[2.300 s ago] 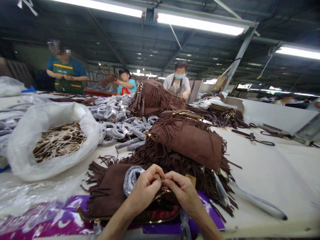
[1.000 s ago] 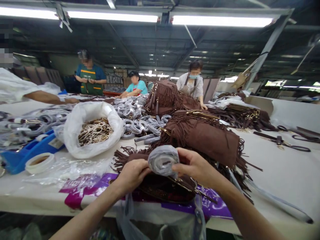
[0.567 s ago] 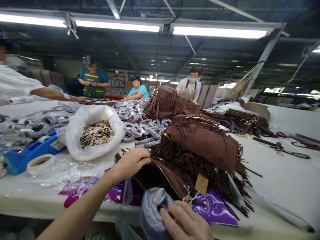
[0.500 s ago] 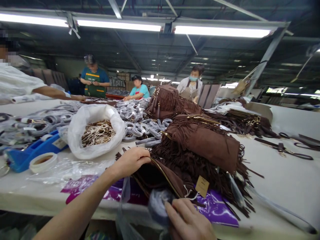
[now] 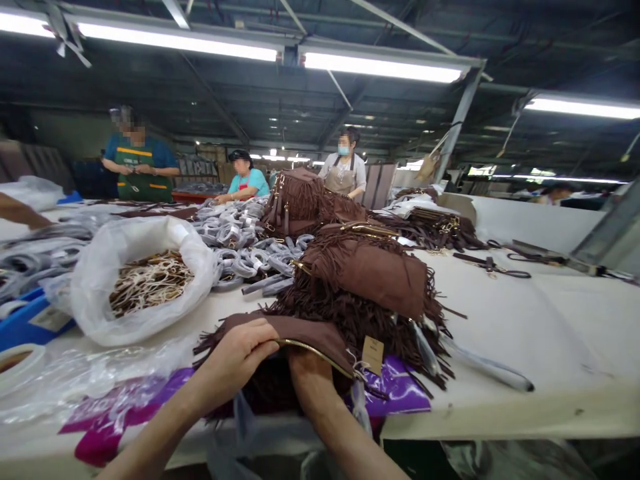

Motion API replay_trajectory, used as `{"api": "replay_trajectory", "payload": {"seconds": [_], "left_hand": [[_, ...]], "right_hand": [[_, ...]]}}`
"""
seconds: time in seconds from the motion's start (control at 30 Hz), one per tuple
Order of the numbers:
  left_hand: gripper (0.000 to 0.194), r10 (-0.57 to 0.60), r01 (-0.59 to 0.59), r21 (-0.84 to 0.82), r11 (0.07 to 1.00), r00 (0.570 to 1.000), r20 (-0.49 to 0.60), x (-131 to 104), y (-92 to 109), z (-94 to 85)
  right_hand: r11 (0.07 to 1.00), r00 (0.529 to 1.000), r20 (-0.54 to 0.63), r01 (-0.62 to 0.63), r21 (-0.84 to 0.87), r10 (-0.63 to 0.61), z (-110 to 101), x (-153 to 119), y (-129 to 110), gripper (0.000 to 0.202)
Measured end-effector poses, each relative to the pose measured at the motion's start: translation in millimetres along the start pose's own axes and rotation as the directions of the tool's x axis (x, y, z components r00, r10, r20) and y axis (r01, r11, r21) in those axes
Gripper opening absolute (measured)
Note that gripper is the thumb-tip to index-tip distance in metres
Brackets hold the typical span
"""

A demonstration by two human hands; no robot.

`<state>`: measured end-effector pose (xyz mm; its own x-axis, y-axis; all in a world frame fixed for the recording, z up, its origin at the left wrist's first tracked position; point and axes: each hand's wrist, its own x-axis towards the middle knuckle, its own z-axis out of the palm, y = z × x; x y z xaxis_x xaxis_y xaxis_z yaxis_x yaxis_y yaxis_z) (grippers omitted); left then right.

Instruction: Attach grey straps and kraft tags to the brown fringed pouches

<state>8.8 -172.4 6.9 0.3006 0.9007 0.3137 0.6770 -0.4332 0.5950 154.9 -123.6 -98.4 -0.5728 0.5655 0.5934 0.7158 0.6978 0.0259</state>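
A brown fringed bag (image 5: 305,331) lies at the table's front edge, its gold zipper open toward me. My left hand (image 5: 253,343) pinches the upper edge of the opening between thumb and fingers and holds it up. Into the opening goes my right hand (image 5: 309,373), so its fingers are hidden and I cannot tell what they hold. A tan hang tag (image 5: 373,354) on white string lies by the zipper's right end. Beneath the bag is purple printed plastic (image 5: 400,387). A strip of clear plastic (image 5: 243,427) hangs in front of it.
Right behind is a pile of brown fringed bags (image 5: 370,273). At left stand a plastic sack (image 5: 90,293) of strings, a roll of tape (image 5: 37,373) and a blue tape dispenser (image 5: 35,323). Grey wrapped coils (image 5: 235,263) cover the table behind. Several people work across the table.
My right hand has moved from in front of the bag into its opening. The grey plastic-wrapped coil it held is out of sight. The view has turned right.
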Motion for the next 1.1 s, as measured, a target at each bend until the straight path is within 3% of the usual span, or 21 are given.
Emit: {"api": "replay_trajectory", "payload": {"seconds": [0.1,0.2,0.27,0.37,0.47,0.53,0.57,0.67,0.73,0.87,0.97,1.1], "left_hand": [[0.027,-0.042,0.042,0.008,0.999,0.999,0.026,-15,-20,2.9],[0.026,-0.063,0.065,-0.049,0.997,0.997,0.053,-43,-32,0.8],[0.030,-0.117,0.116,-0.033,0.993,0.992,-0.037,-66,-35,-4.4],[0.033,-0.192,0.216,0.120,0.969,0.964,-0.187,-100,-39,-10.6],[0.037,-0.186,0.245,0.312,0.918,0.961,-0.206,-117,-46,-7.5],[0.033,-0.162,0.246,0.433,0.867,0.962,-0.221,-117,-53,-1.7],[0.029,-0.143,0.246,0.494,0.834,0.961,-0.237,-116,-57,1.0],[0.019,-0.040,0.206,0.662,0.720,0.966,-0.257,-109,-72,5.8],[0.018,0.075,0.127,0.747,0.653,0.970,-0.230,-106,-84,6.1],[0.022,0.270,0.025,0.797,0.603,0.934,-0.233,-102,-100,4.1],[0.023,0.301,-0.045,0.767,0.640,0.933,-0.197,-97,-103,-4.0],[0.029,0.316,-0.100,0.744,0.660,0.936,-0.155,-88,-114,-29.8]], "right_hand": [[0.998,0.998,0.064,-0.019,0.054,0.015,-3,-11,7,0.020],[0.988,0.990,0.130,0.037,0.147,-0.057,-20,-35,11,0.016],[0.965,0.985,0.102,0.115,0.234,-0.142,-33,-52,12,0.023],[0.896,0.980,-0.006,0.186,0.404,-0.201,-46,-67,6,0.030],[0.869,0.986,0.017,0.139,0.475,-0.167,-49,-64,-23,0.018],[0.900,0.992,0.092,0.039,0.434,-0.087,-48,-51,-53,0.007],[0.915,0.989,0.146,-0.038,0.402,-0.023,-47,-43,-68,0.013],[0.929,0.935,0.336,-0.219,0.299,0.112,-42,-12,-101,0.039],[0.940,0.907,0.401,-0.240,0.241,0.128,-40,7,-110,0.030],[0.952,0.891,0.428,-0.249,0.179,0.153,-45,32,-109,0.019],[0.961,0.892,0.427,-0.231,0.153,0.146,-55,44,-100,0.017],[0.975,0.917,0.361,-0.211,0.073,0.172,-65,21,-51,0.022]]}}
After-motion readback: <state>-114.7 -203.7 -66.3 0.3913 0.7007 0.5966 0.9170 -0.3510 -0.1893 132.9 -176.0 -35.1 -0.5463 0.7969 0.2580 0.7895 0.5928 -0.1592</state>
